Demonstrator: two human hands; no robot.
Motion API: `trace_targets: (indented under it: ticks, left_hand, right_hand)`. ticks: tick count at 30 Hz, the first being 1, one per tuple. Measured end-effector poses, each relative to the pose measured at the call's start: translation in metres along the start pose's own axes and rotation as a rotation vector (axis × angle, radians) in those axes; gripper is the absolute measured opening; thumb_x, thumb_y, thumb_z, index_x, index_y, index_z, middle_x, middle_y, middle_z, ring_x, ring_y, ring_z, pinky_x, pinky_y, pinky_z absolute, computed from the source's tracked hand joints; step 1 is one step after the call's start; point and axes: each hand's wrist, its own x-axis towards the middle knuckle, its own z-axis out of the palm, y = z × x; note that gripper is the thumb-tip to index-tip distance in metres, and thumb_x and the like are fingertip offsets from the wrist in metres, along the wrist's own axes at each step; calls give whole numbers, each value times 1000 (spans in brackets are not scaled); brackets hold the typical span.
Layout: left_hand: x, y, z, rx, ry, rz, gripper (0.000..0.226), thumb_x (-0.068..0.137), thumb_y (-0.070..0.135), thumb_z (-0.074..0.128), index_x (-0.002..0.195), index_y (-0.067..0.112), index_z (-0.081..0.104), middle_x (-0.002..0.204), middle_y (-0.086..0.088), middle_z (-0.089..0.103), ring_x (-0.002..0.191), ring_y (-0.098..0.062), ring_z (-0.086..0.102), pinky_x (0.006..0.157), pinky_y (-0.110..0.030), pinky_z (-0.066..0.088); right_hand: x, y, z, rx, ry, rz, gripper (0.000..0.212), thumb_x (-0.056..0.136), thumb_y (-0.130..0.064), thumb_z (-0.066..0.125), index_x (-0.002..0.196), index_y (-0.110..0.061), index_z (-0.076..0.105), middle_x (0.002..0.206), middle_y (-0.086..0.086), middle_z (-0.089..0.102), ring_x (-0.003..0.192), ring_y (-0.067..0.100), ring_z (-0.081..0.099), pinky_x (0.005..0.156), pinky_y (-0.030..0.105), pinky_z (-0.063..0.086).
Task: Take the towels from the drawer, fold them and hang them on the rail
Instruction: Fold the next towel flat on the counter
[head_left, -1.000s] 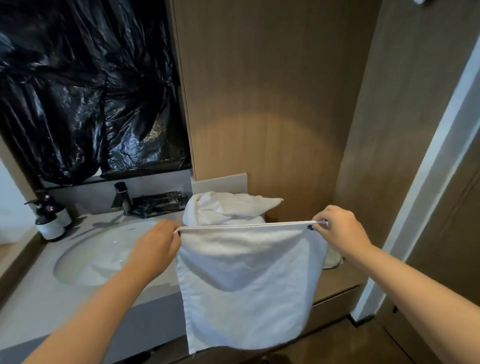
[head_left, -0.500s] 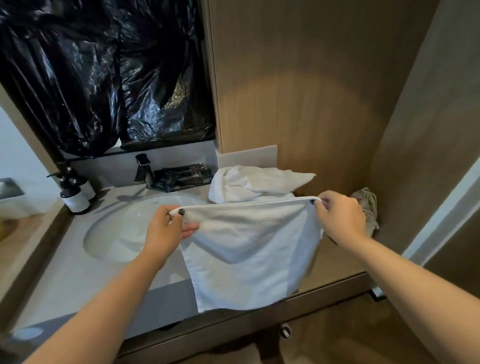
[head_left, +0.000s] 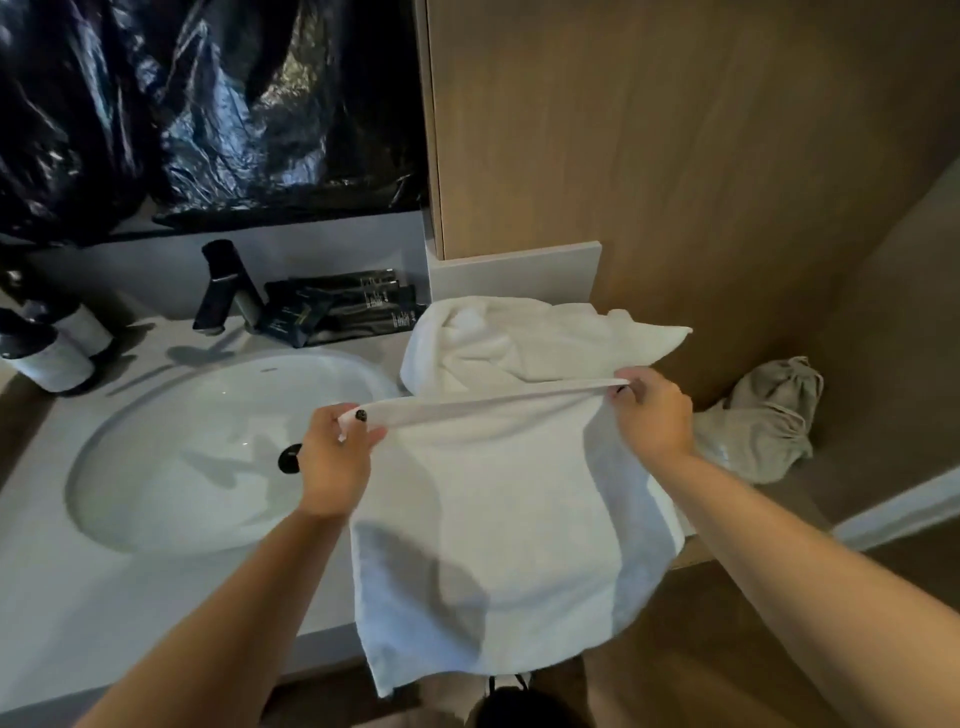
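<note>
While we hold the white towel (head_left: 498, 519) stretched over the counter (head_left: 78, 597) edge, our left hand (head_left: 332, 462) and right hand (head_left: 652, 415) each pinch a top corner. Another towel (head_left: 519, 338) sits crumpled right behind it, beside the sink (head_left: 208, 441).

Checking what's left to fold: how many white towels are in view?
2: one towel stretched between the left hand and right hand; a crumpled towel on the counter behind it. More may be hidden.

Bare forearms, no sleeves; dark-painted nail on left hand (head_left: 332, 457).
</note>
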Motion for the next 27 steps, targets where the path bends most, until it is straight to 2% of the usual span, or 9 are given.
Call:
trace_targets:
  ticks: [3,5,6,9,11,15,19,24,27]
  left_hand:
    - [-2,-26,18,251,-18,-92,50,97,22,58,143,20,36,141,-9,51,113,-18,58,97,-33,42]
    - [-16,-34,30,439,-74,124,73,94,16,65,152,15,20,157,-18,28,138,-27,40,113,-39,33]
    - [-25,-38,37,534,-128,265,78,93,16,67,153,12,18,161,-23,14,146,-34,26,118,-41,25]
    - [-47,-48,58,782,-350,494,65,101,27,47,156,5,17,164,-14,6,152,-27,7,121,-39,8]
    - [-54,-58,65,989,-408,564,63,100,37,23,155,7,22,163,-8,12,152,-23,8,122,-43,3]
    - [-43,-68,64,1123,-400,572,64,98,43,20,156,16,24,163,-3,17,152,-16,6,124,-41,1]
    - [-38,-75,55,1180,-435,590,62,101,49,19,158,25,16,165,-2,9,153,-16,-3,123,-40,-2]
    - [-38,-69,37,1155,-460,552,64,100,54,19,158,27,14,166,-1,1,153,-16,-8,123,-37,-7]
    - [-46,-62,22,944,-466,510,55,102,35,45,153,19,34,162,2,16,152,-18,12,124,-37,9]
  right_hand:
    - [-4,18,31,62,-191,46,49,96,1,49,144,-6,41,135,15,57,127,31,53,102,32,43]
    - [-21,30,51,6,-322,-45,69,97,0,48,155,-6,12,159,13,25,146,25,28,118,36,26]
    - [-32,35,60,-86,-349,-168,71,97,-1,47,155,-7,8,162,10,16,149,24,18,122,38,18]
    - [-55,42,84,-363,-412,-652,63,93,-5,54,152,-10,30,159,10,28,148,26,22,120,49,18]
    - [-53,42,95,-490,-467,-785,56,93,-17,55,147,-11,42,156,9,36,146,24,29,118,49,24]
    - [-26,55,91,-596,-546,-771,64,100,-44,36,155,-16,23,163,1,13,152,17,8,123,37,8]
    - [-9,74,67,-766,-560,-730,70,99,-58,18,158,-20,8,165,-2,-1,152,16,-6,122,45,2]
    - [-1,84,40,-820,-594,-600,73,95,-65,2,154,-25,-16,161,-7,-24,147,12,-25,122,43,-5]
    - [-5,75,40,-851,-620,-557,72,96,-61,4,152,-24,-23,157,-6,-33,144,13,-31,121,43,-10]
